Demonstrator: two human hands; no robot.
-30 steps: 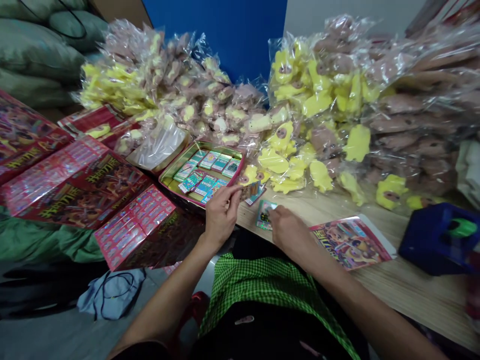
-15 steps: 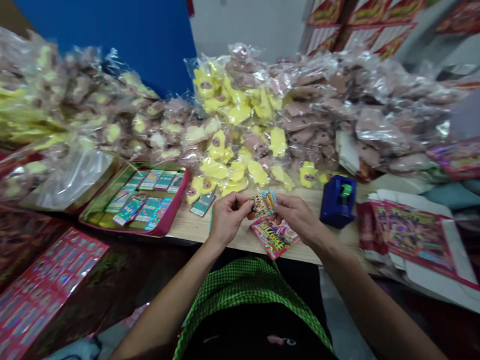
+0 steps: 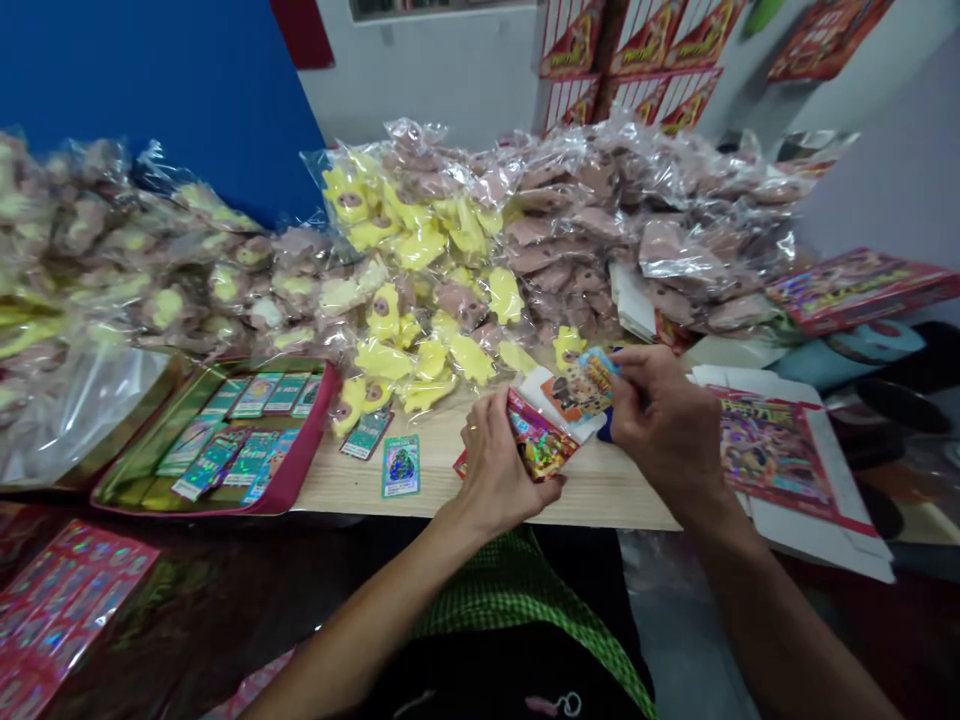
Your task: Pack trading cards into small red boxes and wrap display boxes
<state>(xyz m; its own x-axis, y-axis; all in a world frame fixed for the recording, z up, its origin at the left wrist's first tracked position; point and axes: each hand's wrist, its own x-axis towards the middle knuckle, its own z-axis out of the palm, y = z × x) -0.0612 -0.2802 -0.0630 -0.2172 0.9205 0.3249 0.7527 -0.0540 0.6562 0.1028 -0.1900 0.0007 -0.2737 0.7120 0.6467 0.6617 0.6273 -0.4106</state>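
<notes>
While my left hand (image 3: 496, 455) clasps the box (image 3: 541, 438) and my right hand (image 3: 664, 410) pinches the card (image 3: 576, 388), I'd align their edges squarely.

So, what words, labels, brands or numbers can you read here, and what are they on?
None reads clearly. Print shows on:
Small red box in the left hand: blurred.
Picture card in the right hand: blurred.
Green-edged card on the table: too small.
Teal cards in the pink-sided tin: too small.
Red-and-white carton: blurred.
Red boxes at the back: blurred.
</notes>
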